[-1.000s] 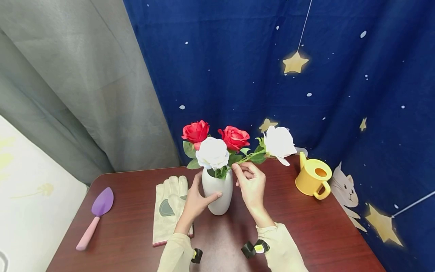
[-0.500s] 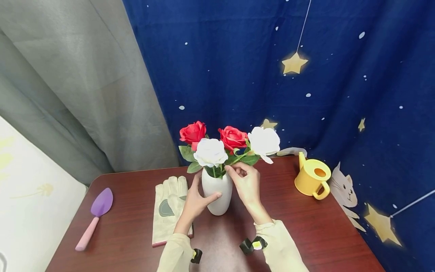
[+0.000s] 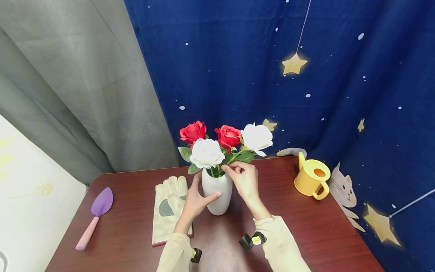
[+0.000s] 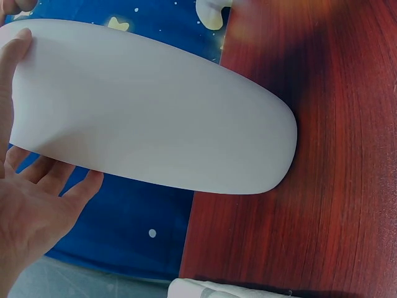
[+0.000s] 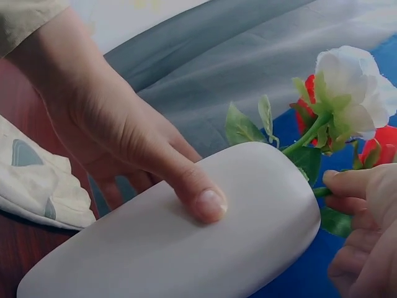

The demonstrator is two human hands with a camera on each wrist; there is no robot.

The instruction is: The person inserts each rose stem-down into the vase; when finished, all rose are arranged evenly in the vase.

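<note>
A white vase stands upright on the brown table, holding two red roses and a white rose. My left hand grips the vase from its left side, thumb across the front; the left wrist view shows the fingers curving behind it. At the vase's mouth my right hand pinches the green stem of a second white rose, which leans to the right. In the right wrist view, thumb and fingers meet on that stem. The stem's lower end is hidden.
Left of the vase lies a pair of cream work gloves, partly behind my left forearm. A purple trowel with a pink handle is at the far left. A yellow watering can stands at the right, near a blue star curtain.
My right hand has moved left and slightly down with the white rose, bringing its bloom close to the red one. The left hand keeps its place on the vase.
</note>
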